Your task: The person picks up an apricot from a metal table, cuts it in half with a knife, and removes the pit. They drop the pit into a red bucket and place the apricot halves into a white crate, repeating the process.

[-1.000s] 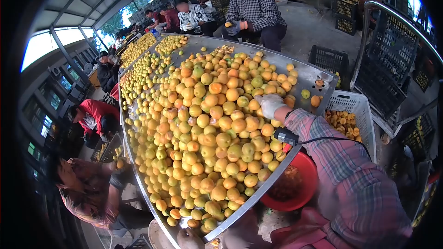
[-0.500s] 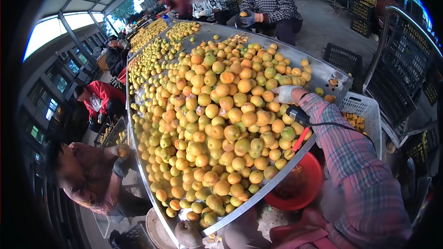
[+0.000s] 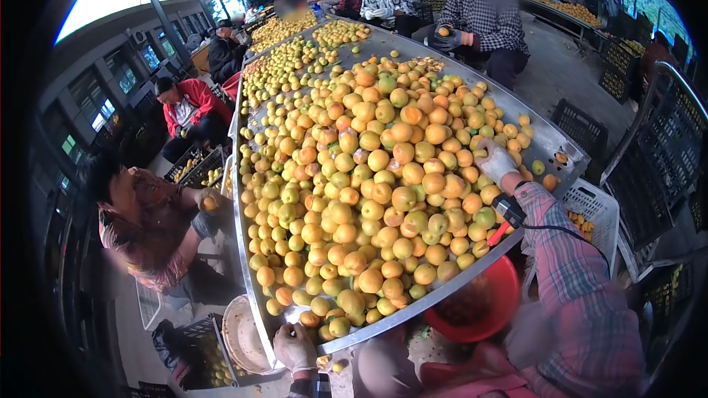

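Note:
A big heap of yellow-orange apricots (image 3: 383,199) covers the near end of a long metal sorting table (image 3: 435,296). My right hand (image 3: 498,163), in a white glove, rests on the heap's right side, its fingers apart and bent among the fruit. A red-handled tool (image 3: 498,234) lies by the table's rim below my right wrist, its working end partly hidden. At the near left corner is my gloved left hand (image 3: 295,348), fingers curled by the rim and close to the nearest apricots. Whatever those fingers hold is hidden.
Below the rim sits a red basin (image 3: 483,306). A white crate (image 3: 594,210) with fruit stands right, a pale bucket (image 3: 243,332) and black crate (image 3: 210,357) left. Several people sit along the table, including one nearby at left (image 3: 158,221). A metal-framed cart (image 3: 656,140) stands right.
The view has shifted, so the table appears farther right. My right hand's fingers now bend more among the apricots. More of my left hand and wrist shows at the corner.

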{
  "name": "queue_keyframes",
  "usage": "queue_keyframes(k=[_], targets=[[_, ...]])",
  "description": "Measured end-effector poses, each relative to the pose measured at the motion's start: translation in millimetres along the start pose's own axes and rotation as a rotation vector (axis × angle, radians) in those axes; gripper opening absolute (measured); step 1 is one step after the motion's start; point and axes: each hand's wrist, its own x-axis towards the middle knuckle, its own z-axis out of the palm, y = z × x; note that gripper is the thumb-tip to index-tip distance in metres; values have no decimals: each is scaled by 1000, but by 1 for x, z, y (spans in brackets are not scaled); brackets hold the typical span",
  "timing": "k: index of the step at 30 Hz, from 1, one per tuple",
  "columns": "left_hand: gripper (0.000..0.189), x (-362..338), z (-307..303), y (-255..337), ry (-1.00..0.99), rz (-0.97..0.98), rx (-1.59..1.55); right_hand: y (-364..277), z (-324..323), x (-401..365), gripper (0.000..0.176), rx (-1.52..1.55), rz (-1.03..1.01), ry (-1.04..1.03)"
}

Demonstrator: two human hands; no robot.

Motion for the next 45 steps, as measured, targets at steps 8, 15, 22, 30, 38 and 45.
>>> queue_keyframes(k=[8,15,22,30,38,45], targets=[[25,2,-7,5,-24,-13,78,-104,-23,-99,21,845,-202,-16],[28,0,-11,2,27,22,7,-205,7,-240,23,979,21,-972],[24,0,-5,-7,56,101,0,-314,72,-289,33,843,-117,-1274],[27,-3,2,-10,3,67,5,-386,51,-279,52,887,-369,-1093],[22,-4,-5,3,50,76,12,-261,68,-197,38,519,-281,-629],[23,-3,-8,7,0,57,8,-209,47,-103,20,-79,-556,122]])
